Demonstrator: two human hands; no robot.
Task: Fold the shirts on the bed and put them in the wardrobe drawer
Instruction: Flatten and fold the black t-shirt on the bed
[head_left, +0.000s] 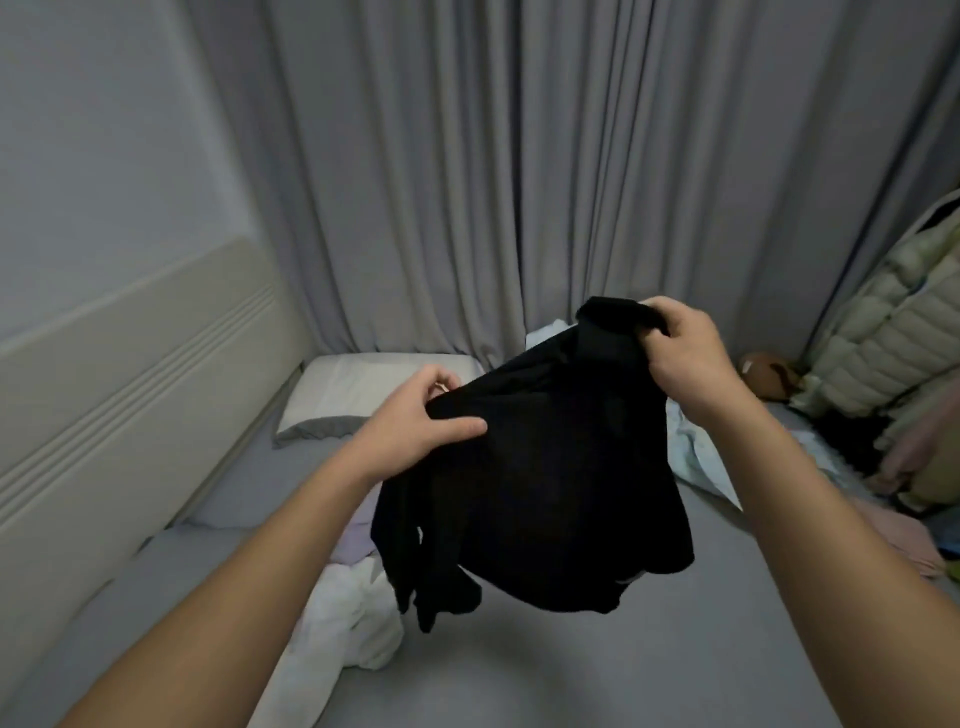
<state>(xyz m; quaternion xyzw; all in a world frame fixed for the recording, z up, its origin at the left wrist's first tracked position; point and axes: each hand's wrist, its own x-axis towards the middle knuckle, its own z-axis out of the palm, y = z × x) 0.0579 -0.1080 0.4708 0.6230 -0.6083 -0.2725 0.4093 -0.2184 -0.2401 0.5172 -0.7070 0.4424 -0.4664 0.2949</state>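
Observation:
A black shirt (540, 483) hangs bunched in the air above the grey bed (597, 670). My left hand (415, 421) grips its upper left edge, thumb pressed on the cloth. Higher up, my right hand (685, 353) pinches the top of the shirt near the collar. Under the shirt lie a white garment (343, 629) and a pale lilac one (353, 540), crumpled on the bed. A light blue garment (696, 452) lies behind the shirt on the right. The wardrobe drawer is not in view.
A grey pillow (358, 395) lies at the head of the bed beside the beige headboard (130, 384). Grey curtains (519, 171) close the back. At the right hang a pale puffer jacket (893, 332) and pink clothes (909, 452); a pink cloth (904, 540) lies on the bed's right edge.

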